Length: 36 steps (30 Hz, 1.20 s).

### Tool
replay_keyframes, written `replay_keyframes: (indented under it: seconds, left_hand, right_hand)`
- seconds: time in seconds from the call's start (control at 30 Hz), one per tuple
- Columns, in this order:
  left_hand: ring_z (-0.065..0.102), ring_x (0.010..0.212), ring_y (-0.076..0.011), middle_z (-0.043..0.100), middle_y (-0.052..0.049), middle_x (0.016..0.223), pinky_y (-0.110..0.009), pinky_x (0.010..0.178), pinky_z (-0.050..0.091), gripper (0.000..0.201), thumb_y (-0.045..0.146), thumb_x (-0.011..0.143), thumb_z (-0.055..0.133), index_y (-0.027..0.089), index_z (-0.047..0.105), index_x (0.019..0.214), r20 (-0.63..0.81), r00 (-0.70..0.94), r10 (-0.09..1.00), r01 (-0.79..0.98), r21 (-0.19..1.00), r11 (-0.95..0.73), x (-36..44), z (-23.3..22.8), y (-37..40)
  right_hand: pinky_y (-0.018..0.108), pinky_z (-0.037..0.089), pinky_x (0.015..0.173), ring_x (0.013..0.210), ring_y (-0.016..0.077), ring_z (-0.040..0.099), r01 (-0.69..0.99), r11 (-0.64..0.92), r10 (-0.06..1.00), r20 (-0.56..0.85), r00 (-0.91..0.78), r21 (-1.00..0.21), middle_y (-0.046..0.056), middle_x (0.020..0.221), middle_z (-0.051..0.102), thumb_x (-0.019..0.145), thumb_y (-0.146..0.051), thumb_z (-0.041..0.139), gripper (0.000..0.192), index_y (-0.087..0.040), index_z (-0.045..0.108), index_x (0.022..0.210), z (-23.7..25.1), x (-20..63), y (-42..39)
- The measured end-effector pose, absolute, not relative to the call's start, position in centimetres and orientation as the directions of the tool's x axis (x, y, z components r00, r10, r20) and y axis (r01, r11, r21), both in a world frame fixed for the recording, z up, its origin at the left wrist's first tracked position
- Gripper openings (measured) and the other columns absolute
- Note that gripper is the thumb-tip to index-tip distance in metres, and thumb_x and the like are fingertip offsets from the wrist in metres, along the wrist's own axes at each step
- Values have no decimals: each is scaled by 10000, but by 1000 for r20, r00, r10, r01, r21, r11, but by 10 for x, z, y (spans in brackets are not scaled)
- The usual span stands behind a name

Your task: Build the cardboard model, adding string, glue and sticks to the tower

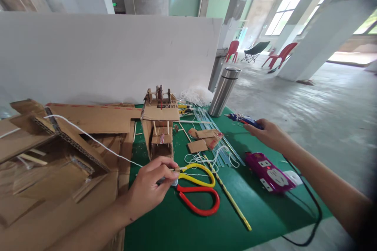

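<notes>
My left hand (154, 182) is closed in a pinch on a short wooden stick (183, 169), with a small brown bit near the fingertips. Beneath it on the table lie scissors (212, 204) with one red and one yellow handle loop; the hand hides their blades. A white string (97, 135) runs from the cardboard at left toward this hand. My right hand (269, 135) grips a blue hot glue gun (246, 119), nozzle pointing left, above the table's right side. A small cardboard model (160, 113) with sticks and upright pieces on top stands beyond my left hand.
A large cardboard structure (79, 145) fills the left. On the green table (206, 235) are a purple power strip (269, 174), a steel flask (225, 92), clear glue sticks (228, 143), cardboard scraps (198, 146), a yellow patterned stick (234, 200) and tangled string (197, 95). A black cord (318, 211) trails at right.
</notes>
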<state>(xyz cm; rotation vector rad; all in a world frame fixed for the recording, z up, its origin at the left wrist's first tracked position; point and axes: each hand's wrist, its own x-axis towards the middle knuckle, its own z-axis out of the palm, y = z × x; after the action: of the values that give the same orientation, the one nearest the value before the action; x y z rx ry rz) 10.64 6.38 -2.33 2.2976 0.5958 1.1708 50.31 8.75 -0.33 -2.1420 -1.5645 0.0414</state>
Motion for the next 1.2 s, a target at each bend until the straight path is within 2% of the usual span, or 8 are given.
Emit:
replay_keyframes:
  seconds: [0.27, 0.4, 0.5, 0.63, 0.7, 0.77, 0.97, 1.2]
  left_hand:
    - [688, 896, -119, 645, -26, 997, -191, 736, 556, 210, 4, 870, 578, 212, 571, 838, 614, 535, 580, 169, 595, -786, 107, -21, 64]
    - [690, 896, -122, 648, -25, 997, -202, 745, 562, 205, 14, 875, 577, 214, 578, 832, 613, 531, 586, 169, 601, -781, 107, -22, 63]
    - [688, 907, -125, 651, -26, 989, -201, 741, 563, 199, 22, 877, 580, 211, 577, 814, 611, 525, 592, 162, 612, -774, 107, -23, 63]
    - [695, 881, -131, 662, -26, 979, -214, 720, 569, 187, 42, 879, 587, 212, 585, 799, 618, 509, 599, 162, 615, -772, 108, -22, 63]
    - [699, 865, -135, 670, -25, 971, -232, 726, 574, 190, 46, 876, 588, 212, 589, 783, 621, 497, 606, 178, 611, -771, 109, -22, 63]
    - [701, 855, -139, 679, -26, 956, -246, 741, 575, 192, 47, 867, 597, 211, 592, 768, 624, 487, 611, 197, 603, -773, 109, -21, 63]
    - [696, 856, -138, 682, -38, 956, -236, 738, 564, 171, 68, 868, 614, 211, 596, 776, 631, 473, 614, 203, 601, -773, 107, -21, 65]
    - [694, 866, -133, 685, -30, 957, -230, 756, 549, 167, 65, 862, 623, 212, 601, 787, 618, 468, 631, 221, 610, -761, 108, -22, 64]
  right_hand:
    - [407, 451, 683, 838, 372, 666, 911, -342, 921, 112, 374, -232, 253, 887, 695, 911, -481, 465, 421, -94, 628, 947, -35, 506, 113]
    - [466, 463, 775, 985, 428, 627, 913, -354, 915, 128, 384, -204, 261, 990, 675, 817, -484, 624, 363, -129, 628, 893, -33, 497, 115]
    - [529, 444, 838, 1068, 448, 580, 932, -285, 929, 175, 326, -223, 278, 1098, 634, 849, -482, 582, 380, -128, 619, 982, -14, 469, 98]
    - [296, 504, 766, 886, 201, 655, 921, 65, 990, 137, -12, -385, 51, 1003, 701, 960, -378, 434, 244, -240, 632, 992, 13, 391, 56]
    - [280, 503, 690, 808, 182, 647, 724, 225, 974, 119, -195, -652, 33, 923, 708, 956, -333, 453, 211, -235, 640, 957, 18, 350, 38]
    - [264, 486, 630, 733, 164, 625, 560, 262, 954, 123, -273, -786, 20, 833, 692, 949, -298, 476, 175, -226, 634, 933, 16, 320, 28]
    - [248, 476, 602, 673, 133, 571, 212, 141, 967, 88, -238, -967, -3, 736, 615, 907, -312, 566, 117, -199, 586, 882, -8, 299, 36]
    - [261, 499, 617, 624, 119, 586, -43, 37, 958, 48, -282, -998, -16, 693, 608, 849, -395, 651, 223, -197, 550, 826, -15, 295, 41]
